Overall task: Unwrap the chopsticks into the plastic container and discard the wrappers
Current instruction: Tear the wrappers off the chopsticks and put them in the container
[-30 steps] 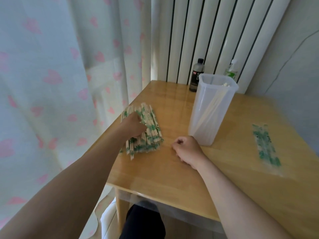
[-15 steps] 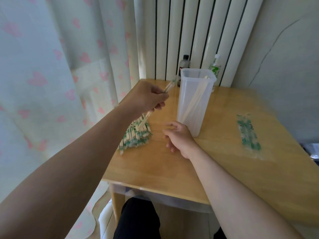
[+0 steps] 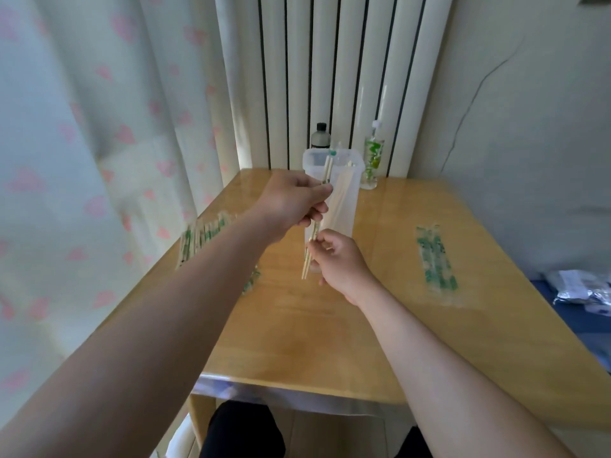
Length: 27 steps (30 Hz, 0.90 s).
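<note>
Below and nearest: legs (image 3: 244,431) in dark cloth, under the near edge of a wooden table (image 3: 314,342).

Lower grip: right hand (image 3: 340,259), thumb and forefinger pinched on the lower part of a wrapped chopstick pair (image 3: 314,230), remaining fingers curled in. Bare wooden tips projecting below the pinch, clear of the tabletop.

Upper grip: left hand (image 3: 291,201), just above and slightly left of the right, fingers and thumb closed round the middle of the same pair. Pair held steeply tilted, its green-printed upper end leaning away.

Just behind both grips: plastic container (image 3: 347,213), tall, translucent and upright on the table, with loose chopsticks (image 3: 340,190) leaning inside; upper end of the held pair seen in front of its rim.

Left of the grips: pile of wrapped chopsticks (image 3: 201,233) on the table, blurred and partly hidden by the left forearm.

Well to the right of the grips: empty wrappers (image 3: 436,259), flat on the tabletop. Further right, off the table: crumpled clear bag (image 3: 582,289) on a blue surface.

Beyond the container, at the table's far edge: dark-capped bottle (image 3: 320,137) and clear bottle (image 3: 373,160) with green print. Behind them: white ribbed radiator (image 3: 330,77); to the far left, curtain (image 3: 82,127) with pink hearts.
</note>
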{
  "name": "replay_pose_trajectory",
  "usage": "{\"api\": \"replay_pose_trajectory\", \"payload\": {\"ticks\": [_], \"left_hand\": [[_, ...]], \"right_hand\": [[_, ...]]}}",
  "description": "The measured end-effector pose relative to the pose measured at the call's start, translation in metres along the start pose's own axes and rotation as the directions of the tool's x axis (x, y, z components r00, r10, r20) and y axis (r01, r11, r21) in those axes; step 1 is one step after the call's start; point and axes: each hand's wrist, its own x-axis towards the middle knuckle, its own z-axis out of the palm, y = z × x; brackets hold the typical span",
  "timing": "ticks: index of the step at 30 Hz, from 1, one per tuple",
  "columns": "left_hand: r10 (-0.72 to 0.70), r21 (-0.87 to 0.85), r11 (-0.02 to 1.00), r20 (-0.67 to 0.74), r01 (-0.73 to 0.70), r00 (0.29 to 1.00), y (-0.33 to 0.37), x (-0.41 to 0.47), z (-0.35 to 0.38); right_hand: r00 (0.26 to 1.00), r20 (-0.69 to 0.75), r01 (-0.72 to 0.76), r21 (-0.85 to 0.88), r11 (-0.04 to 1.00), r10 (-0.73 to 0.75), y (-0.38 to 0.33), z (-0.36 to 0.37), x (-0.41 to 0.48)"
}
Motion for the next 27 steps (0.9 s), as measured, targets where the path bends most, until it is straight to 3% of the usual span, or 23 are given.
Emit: {"api": "replay_pose_trajectory", "payload": {"ticks": [11, 15, 17, 20, 27], "left_hand": [[0.04, 0.154, 0.987, -0.019, -0.036, 0.999, -0.007, 0.009, 0.014], [0.09, 0.36, 0.928, 0.023, -0.092, 0.996, -0.009, 0.009, 0.013], [0.112, 0.485, 0.865, 0.072, -0.133, 0.991, -0.008, 0.007, 0.011], [0.008, 0.462, 0.88, 0.215, -0.109, 0.977, -0.009, -0.002, 0.011], [0.003, 0.514, 0.84, 0.313, -0.172, 0.95, -0.012, -0.004, 0.018]], "right_hand": [[0.999, -0.053, 0.023, 0.17, 0.985, -0.015, -0.022, -0.021, 0.001], [0.999, -0.032, -0.017, 0.199, 0.98, 0.024, -0.024, -0.031, -0.002], [0.994, -0.094, -0.014, 0.331, 0.944, 0.047, -0.028, -0.045, 0.0], [0.98, -0.17, 0.004, 0.527, 0.85, 0.1, -0.036, -0.065, 0.002], [0.977, -0.2, 0.061, 0.576, 0.815, 0.068, -0.037, -0.082, -0.001]]}}
